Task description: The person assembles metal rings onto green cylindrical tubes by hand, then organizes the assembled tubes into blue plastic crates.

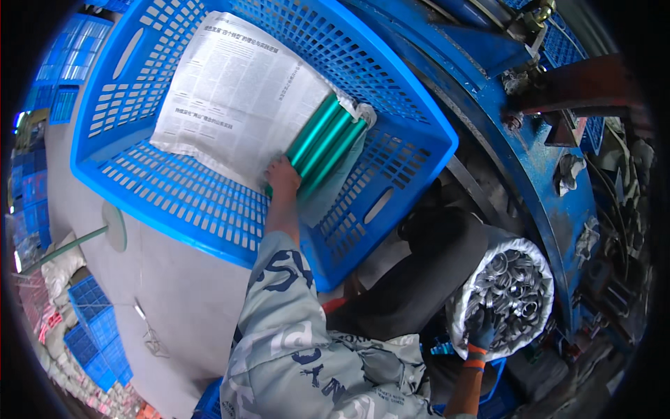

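Observation:
My bare left hand [283, 176] reaches into a big blue plastic crate [209, 241]. Its fingers close around the lower end of the leftmost of several shiny green metallic tubes [324, 143], which lie side by side. Newspaper sheets [230, 98] line the crate to the left of the tubes. My right hand [480, 329], in a dark glove with an orange cuff, dips into a white sack [548, 286] full of loose metal rings [513, 283]. Its fingers are hard to make out against the dark rings.
Blue machinery [520, 160] with a rusty red arm [579, 91] runs along the right side. A dark-clothed leg [412, 279] lies between crate and sack. Left stands a green rod with a round disc [115, 227]; stacked blue crates [98, 325] are beyond it.

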A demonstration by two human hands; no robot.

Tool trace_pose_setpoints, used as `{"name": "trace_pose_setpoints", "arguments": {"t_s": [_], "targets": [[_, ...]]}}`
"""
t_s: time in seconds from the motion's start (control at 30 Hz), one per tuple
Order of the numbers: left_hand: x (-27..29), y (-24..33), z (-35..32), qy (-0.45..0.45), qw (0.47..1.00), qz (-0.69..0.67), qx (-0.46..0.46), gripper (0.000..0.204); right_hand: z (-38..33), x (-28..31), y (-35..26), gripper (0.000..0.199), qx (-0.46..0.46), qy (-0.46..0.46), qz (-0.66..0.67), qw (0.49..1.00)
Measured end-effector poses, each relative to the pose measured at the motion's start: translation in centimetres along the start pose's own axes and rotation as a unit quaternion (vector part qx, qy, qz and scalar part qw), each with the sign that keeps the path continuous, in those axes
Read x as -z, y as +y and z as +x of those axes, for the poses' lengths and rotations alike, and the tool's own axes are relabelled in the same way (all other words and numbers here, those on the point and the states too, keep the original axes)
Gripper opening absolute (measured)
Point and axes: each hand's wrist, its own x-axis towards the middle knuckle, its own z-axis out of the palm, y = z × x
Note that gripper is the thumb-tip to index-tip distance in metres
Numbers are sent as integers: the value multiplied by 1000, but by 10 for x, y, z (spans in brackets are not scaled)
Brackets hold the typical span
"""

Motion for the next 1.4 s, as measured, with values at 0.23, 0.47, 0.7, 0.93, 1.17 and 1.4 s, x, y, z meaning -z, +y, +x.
{"name": "trace_pose_setpoints", "arguments": {"t_s": [0.23, 0.47, 0.7, 0.93, 1.17, 1.4], "targets": [[-21, -13, 20, -89, 988, -119, -46, 109, 0, -10, 19, 49, 29, -32, -47, 998], [-43, 3, -6, -87, 984, -135, -72, 129, 5, 0, 6, 59, -29, -29, 8, 999], [-28, -17, 4, -168, 963, -210, -31, 145, 13, -14, -2, 60, 5, -3, 62, 998], [-24, 37, -72, -219, 957, -181, -54, 156, -6, 19, -25, 59, -134, -18, 102, 986], [16, 23, -98, -109, 905, -387, -136, 96, -11, 47, -50, 63, -131, -16, 221, 966], [145, 37, -274, -28, 855, -408, -320, 117, -25, 2, -15, 50, -45, 165, 75, 982]]}}
